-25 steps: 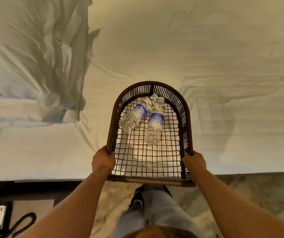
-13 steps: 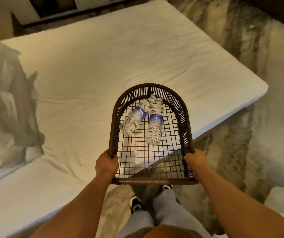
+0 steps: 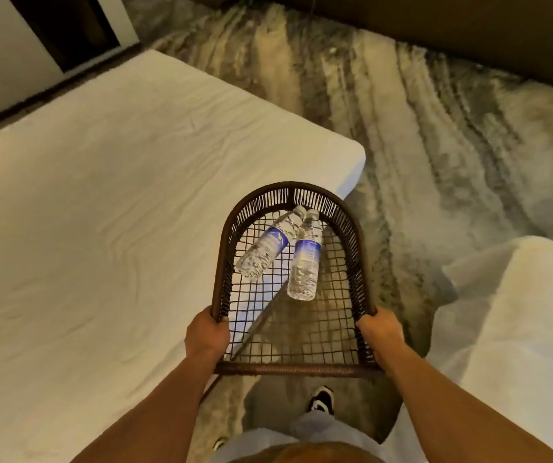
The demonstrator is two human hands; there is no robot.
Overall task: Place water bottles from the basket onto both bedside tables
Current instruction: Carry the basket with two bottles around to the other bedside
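Note:
I carry a dark brown woven basket [image 3: 358,235] in front of me, level, over the gap beside the bed. My left hand [image 3: 206,337] grips its near left rim and my right hand [image 3: 380,335] grips its near right rim. Two clear water bottles with blue labels lie on the mesh bottom toward the far end, caps nearly touching. The left bottle [image 3: 268,246] lies slanted; the right bottle [image 3: 305,259] lies almost straight away from me. No bedside table is in view.
A bed with a white sheet [image 3: 118,212] fills the left side, its foot corner just beyond the basket. Patterned grey and beige carpet [image 3: 435,145] stretches ahead. A second white bed [image 3: 529,329] sits at the right. A dark wall runs along the top.
The view has swung right, away from the pillows and the phone, toward the foot of the bed and the carpet. Both hands keep their hold on the basket; the bottles lie as before.

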